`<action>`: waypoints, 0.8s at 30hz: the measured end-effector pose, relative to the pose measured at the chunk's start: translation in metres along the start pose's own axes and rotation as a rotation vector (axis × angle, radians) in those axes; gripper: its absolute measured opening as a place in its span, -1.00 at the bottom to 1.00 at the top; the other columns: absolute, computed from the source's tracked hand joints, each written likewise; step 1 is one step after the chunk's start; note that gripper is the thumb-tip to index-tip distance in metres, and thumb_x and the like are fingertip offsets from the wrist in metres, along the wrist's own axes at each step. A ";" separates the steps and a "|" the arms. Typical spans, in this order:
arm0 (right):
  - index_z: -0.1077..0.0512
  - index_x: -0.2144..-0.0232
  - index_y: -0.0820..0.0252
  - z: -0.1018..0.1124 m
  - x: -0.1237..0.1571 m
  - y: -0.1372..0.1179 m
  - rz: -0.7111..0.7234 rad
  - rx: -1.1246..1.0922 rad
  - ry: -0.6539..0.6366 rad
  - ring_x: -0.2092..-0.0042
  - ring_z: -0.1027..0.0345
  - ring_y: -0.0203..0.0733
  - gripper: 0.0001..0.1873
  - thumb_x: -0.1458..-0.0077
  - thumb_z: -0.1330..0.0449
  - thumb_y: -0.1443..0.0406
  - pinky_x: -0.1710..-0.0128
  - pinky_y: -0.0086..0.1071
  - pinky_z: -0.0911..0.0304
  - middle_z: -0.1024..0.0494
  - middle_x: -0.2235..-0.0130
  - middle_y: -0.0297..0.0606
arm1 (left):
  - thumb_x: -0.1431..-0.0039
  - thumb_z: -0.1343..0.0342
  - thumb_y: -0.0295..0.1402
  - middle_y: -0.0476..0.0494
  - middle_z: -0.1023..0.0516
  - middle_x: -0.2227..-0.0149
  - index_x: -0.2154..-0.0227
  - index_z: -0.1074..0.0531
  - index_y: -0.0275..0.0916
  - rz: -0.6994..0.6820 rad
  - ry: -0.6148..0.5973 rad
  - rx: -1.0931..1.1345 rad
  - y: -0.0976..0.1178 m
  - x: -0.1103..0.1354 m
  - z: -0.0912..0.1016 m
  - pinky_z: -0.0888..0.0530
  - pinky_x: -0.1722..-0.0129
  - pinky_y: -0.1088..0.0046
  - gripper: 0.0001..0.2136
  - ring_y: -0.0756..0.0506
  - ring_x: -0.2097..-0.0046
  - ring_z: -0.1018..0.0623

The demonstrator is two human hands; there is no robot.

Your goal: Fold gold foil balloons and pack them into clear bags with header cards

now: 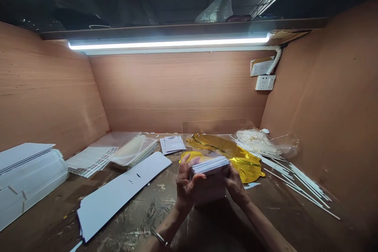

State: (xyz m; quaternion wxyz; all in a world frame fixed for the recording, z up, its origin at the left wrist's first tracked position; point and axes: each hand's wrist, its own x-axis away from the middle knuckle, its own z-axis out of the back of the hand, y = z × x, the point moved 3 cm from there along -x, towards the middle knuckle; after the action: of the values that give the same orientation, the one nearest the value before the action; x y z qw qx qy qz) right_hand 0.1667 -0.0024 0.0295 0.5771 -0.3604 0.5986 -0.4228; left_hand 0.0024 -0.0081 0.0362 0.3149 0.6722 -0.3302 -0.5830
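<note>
Both of my hands hold a small stack of white cards above the workbench. My left hand grips its left end and my right hand grips its right end. Below the stack is a pale, blurred block, and I cannot tell whether it is part of what I hold. Just beyond my hands lie gold foil balloons, with a yellow patch of foil showing behind my left hand. A long white board lies to the left of my hands.
Loose white sticks fan out at the right, by a plastic bag of white pieces. At the left are stacked white boards, sticker sheets, clear-wrapped sheets and printed papers. Wooden walls surround the bench.
</note>
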 end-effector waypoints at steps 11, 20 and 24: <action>-0.38 0.29 0.22 0.002 0.003 0.045 -0.145 0.098 -0.203 0.20 -0.31 -0.07 -0.61 0.30 -0.22 0.30 0.19 -0.20 -0.22 -0.49 0.28 -0.28 | 0.08 -0.14 -0.26 -0.19 -0.45 0.16 0.14 -0.35 -0.30 0.333 -0.326 0.209 -0.043 0.011 0.013 -0.35 0.14 0.32 -0.60 -0.19 0.11 -0.40; -0.28 0.10 0.14 0.007 0.002 -0.003 -0.034 -0.069 -0.276 0.00 -0.18 -0.09 -0.46 0.24 -0.22 0.32 0.04 -0.21 -0.13 -0.40 0.09 -0.23 | 0.32 -0.27 -0.46 -0.16 -0.48 0.21 0.14 -0.37 -0.31 0.459 -0.587 0.263 -0.023 -0.016 0.024 -0.33 0.13 0.28 -0.47 -0.20 0.14 -0.41; -0.24 0.07 0.16 -0.001 0.000 -0.013 -0.004 -0.148 -0.251 0.07 -0.26 -0.11 -0.45 0.20 -0.21 0.28 0.07 -0.23 -0.17 -0.41 0.10 -0.19 | 0.30 -0.25 -0.42 -0.15 -0.43 0.12 0.08 -0.31 -0.28 0.345 -0.511 0.268 -0.002 -0.030 0.022 -0.25 0.03 0.26 -0.42 -0.20 0.05 -0.35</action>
State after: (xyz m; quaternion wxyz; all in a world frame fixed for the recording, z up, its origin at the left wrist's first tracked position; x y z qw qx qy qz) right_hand 0.1646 -0.0075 0.0411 0.6184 -0.4530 0.5506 -0.3304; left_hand -0.0225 0.0172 0.0491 0.2247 0.4738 -0.5811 -0.6224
